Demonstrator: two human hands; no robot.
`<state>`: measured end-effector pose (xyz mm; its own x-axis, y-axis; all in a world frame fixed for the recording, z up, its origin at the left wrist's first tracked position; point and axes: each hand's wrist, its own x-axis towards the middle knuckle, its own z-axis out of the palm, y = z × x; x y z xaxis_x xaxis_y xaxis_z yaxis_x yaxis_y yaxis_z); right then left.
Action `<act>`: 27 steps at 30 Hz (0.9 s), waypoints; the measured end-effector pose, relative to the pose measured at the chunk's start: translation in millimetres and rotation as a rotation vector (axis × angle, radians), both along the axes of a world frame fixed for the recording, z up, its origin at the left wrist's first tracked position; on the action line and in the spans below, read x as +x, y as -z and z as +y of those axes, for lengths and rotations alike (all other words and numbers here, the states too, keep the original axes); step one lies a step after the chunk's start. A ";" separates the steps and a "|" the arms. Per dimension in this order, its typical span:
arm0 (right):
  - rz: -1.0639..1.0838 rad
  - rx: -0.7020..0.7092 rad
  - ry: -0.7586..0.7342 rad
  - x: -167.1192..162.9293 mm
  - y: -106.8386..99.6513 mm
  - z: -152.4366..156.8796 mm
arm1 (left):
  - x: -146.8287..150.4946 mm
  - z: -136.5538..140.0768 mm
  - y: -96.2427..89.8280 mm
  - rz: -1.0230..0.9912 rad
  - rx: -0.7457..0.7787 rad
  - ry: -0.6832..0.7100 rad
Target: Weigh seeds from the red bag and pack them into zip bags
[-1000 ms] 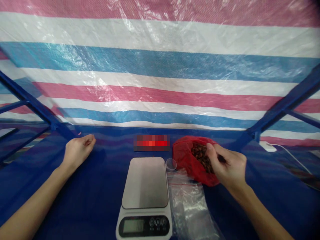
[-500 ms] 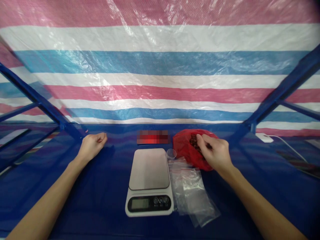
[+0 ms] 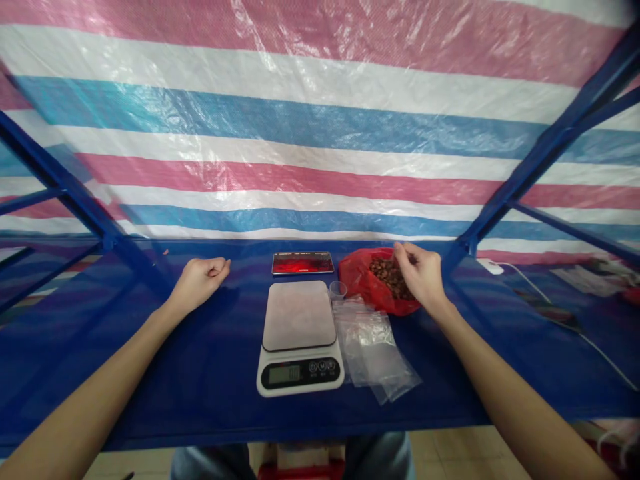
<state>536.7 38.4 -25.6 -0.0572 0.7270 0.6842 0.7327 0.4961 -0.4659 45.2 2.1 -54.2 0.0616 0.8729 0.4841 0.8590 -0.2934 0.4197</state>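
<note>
Red plastic, thin and slack, forms the bag [image 3: 370, 283] of brown beans [image 3: 387, 275] lying open on the blue surface [image 3: 210, 360] at about two o'clock from the scale [image 3: 300, 337], and that slackness is the likely trouble: a tug on its rim could tip it and send beans rolling over the surface or among the clear bags [image 3: 373, 343] just beside it. The small clear cup [image 3: 339, 291] between scale and bag looks light enough to be knocked over by a passing wrist. The right hand [image 3: 419, 275] sits over the bag's mouth, fingers drawn together in a pinch at the beans; whether any are caught between the fingertips cannot be told. The left hand [image 3: 201, 281], at ten o'clock from the scale, rests on the surface curled into a loose fist, holding nothing visible.
</note>
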 end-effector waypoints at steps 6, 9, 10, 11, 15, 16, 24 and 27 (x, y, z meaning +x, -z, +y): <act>-0.206 -0.143 -0.263 28.5 -11.9 16.5 | 6.2 -1.4 -0.5 -0.049 0.001 0.015; -0.221 -0.174 -0.307 33.1 -17.7 16.3 | 7.9 -1.2 0.4 -0.064 -0.001 0.026; -0.225 -0.176 -0.311 33.4 -18.8 15.7 | 8.7 -1.4 0.4 -0.067 -0.003 0.029; -0.234 -0.178 -0.313 33.6 -19.5 15.1 | 9.7 -1.7 0.3 -0.072 -0.004 0.032; -0.283 -0.205 -0.283 38.5 -18.5 15.6 | 12.8 -3.2 -1.1 -0.104 -0.013 0.036; -0.296 -0.214 -0.273 40.4 -17.7 16.3 | 13.1 -3.4 -1.2 -0.109 -0.014 0.038; -0.411 -0.269 -0.266 37.9 -7.2 22.1 | 10.3 -0.3 1.1 -0.091 0.013 0.049; -0.456 -0.226 -0.241 33.2 -3.4 23.2 | 10.0 0.4 1.6 -0.081 0.013 0.054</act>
